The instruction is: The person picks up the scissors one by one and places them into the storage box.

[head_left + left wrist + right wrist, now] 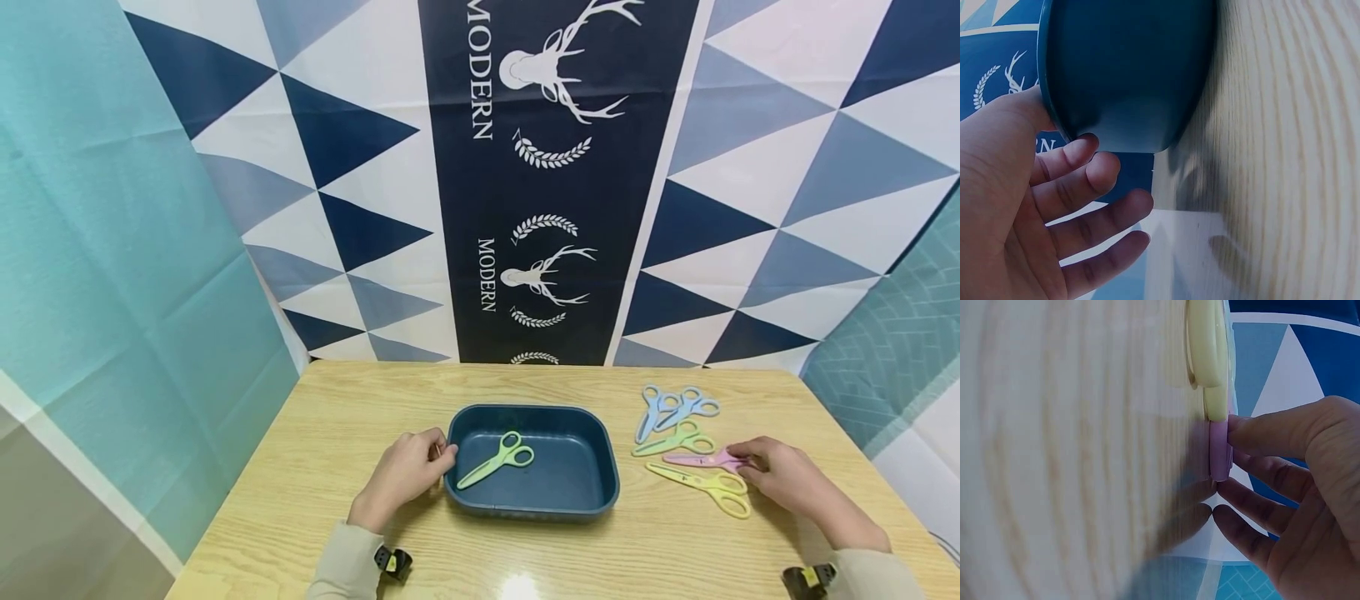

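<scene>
A dark blue tray (573,467) stands mid-table, with light green scissors (498,460) lying in its left part. My left hand (408,471) pinches the tray's left rim, thumb over the edge and index finger against the outer wall; the other fingers spread loosely below in the left wrist view. On the right, my right hand (783,477) has thumb and fingers at the handle of pink scissors (701,459), pinching it at the table surface. Yellow scissors (701,480) lie just in front of the pink pair. Fingers cover part of the pink handle.
Behind the pink pair lie another pair of green scissors (675,442) and two blue pairs (651,412), partly overlapping. The wooden table (322,433) ends at a patterned curtain (390,275) at the back.
</scene>
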A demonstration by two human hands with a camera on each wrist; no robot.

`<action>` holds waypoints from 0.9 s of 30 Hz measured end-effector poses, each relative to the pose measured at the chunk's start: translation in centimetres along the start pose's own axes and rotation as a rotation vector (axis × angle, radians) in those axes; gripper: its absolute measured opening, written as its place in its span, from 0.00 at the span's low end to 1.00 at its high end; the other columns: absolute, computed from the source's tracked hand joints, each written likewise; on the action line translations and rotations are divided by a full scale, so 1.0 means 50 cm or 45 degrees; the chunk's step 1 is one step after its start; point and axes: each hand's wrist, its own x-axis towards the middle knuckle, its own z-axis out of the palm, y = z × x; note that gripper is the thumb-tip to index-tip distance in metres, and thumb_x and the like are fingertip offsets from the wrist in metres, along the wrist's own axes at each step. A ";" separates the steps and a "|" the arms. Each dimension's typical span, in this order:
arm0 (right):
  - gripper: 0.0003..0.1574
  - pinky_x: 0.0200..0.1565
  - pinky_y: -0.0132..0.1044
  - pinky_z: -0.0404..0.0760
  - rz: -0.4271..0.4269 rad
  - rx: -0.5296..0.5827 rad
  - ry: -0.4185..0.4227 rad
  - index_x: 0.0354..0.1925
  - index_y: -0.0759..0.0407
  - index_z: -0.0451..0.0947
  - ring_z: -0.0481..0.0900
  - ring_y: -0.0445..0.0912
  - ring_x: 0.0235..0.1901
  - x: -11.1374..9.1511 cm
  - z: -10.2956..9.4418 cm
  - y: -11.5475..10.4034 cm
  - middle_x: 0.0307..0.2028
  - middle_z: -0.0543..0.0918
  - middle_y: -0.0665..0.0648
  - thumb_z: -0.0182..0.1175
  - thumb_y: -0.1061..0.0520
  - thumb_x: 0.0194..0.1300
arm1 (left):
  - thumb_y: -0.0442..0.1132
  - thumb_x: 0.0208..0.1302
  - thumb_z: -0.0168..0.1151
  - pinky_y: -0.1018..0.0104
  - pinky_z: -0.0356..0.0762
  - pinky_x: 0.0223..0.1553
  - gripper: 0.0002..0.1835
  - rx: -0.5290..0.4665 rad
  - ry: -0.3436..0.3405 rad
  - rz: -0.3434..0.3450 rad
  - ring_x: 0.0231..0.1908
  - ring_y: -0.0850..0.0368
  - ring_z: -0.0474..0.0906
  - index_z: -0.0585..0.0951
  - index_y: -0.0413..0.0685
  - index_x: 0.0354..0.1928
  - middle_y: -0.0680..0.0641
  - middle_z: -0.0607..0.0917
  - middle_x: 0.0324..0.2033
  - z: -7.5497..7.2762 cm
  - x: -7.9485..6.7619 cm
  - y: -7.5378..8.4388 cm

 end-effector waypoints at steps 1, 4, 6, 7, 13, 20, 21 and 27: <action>0.17 0.49 0.67 0.78 0.000 -0.002 0.003 0.46 0.71 0.85 0.82 0.71 0.47 0.001 0.000 0.001 0.43 0.86 0.70 0.70 0.66 0.58 | 0.50 0.74 0.59 0.71 0.65 0.21 0.13 0.000 0.000 0.002 0.13 0.68 0.67 0.76 0.60 0.28 0.63 0.74 0.14 -0.001 0.000 0.001; 0.17 0.49 0.67 0.77 -0.002 0.000 0.009 0.46 0.72 0.85 0.82 0.71 0.46 0.002 0.000 0.001 0.42 0.86 0.70 0.70 0.66 0.57 | 0.50 0.74 0.60 0.70 0.66 0.21 0.13 0.002 -0.001 0.004 0.13 0.68 0.68 0.76 0.59 0.29 0.63 0.74 0.14 -0.001 0.002 0.002; 0.16 0.49 0.67 0.78 -0.003 -0.002 0.015 0.45 0.72 0.85 0.83 0.71 0.46 0.002 0.001 0.002 0.42 0.86 0.70 0.70 0.66 0.57 | 0.50 0.74 0.60 0.70 0.66 0.21 0.13 0.003 0.000 0.007 0.13 0.68 0.67 0.76 0.59 0.29 0.63 0.74 0.14 -0.001 0.002 0.002; 0.16 0.49 0.67 0.77 -0.004 -0.002 0.014 0.45 0.72 0.85 0.83 0.71 0.46 0.003 0.001 0.002 0.42 0.86 0.70 0.70 0.67 0.57 | 0.49 0.74 0.59 0.70 0.66 0.21 0.13 0.002 -0.001 0.008 0.13 0.68 0.67 0.76 0.59 0.29 0.63 0.74 0.14 -0.002 0.002 0.002; 0.14 0.49 0.66 0.78 -0.011 -0.013 0.014 0.44 0.71 0.86 0.83 0.69 0.44 0.001 0.001 0.005 0.40 0.86 0.69 0.70 0.66 0.58 | 0.49 0.74 0.60 0.71 0.66 0.21 0.12 0.005 -0.006 0.010 0.14 0.68 0.67 0.77 0.59 0.29 0.63 0.74 0.15 -0.002 0.002 0.002; 0.13 0.47 0.64 0.79 -0.032 -0.025 0.025 0.43 0.70 0.86 0.84 0.66 0.42 0.000 0.008 0.011 0.38 0.86 0.65 0.70 0.66 0.58 | 0.49 0.73 0.60 0.71 0.66 0.20 0.12 0.004 -0.001 0.006 0.13 0.69 0.67 0.77 0.60 0.29 0.64 0.74 0.14 -0.003 0.000 0.002; 0.13 0.47 0.64 0.79 -0.033 -0.028 0.027 0.42 0.70 0.86 0.84 0.65 0.41 0.000 0.009 0.012 0.38 0.87 0.65 0.70 0.66 0.57 | 0.49 0.73 0.60 0.71 0.66 0.20 0.12 0.005 0.000 0.008 0.13 0.69 0.67 0.77 0.59 0.29 0.64 0.74 0.14 -0.003 0.000 0.003; 0.12 0.45 0.62 0.80 -0.034 -0.048 0.028 0.41 0.69 0.87 0.85 0.61 0.39 0.000 0.010 0.015 0.37 0.86 0.61 0.71 0.67 0.57 | 0.49 0.74 0.60 0.71 0.66 0.20 0.12 0.001 -0.007 0.007 0.13 0.69 0.67 0.77 0.59 0.29 0.63 0.74 0.14 -0.004 0.000 0.004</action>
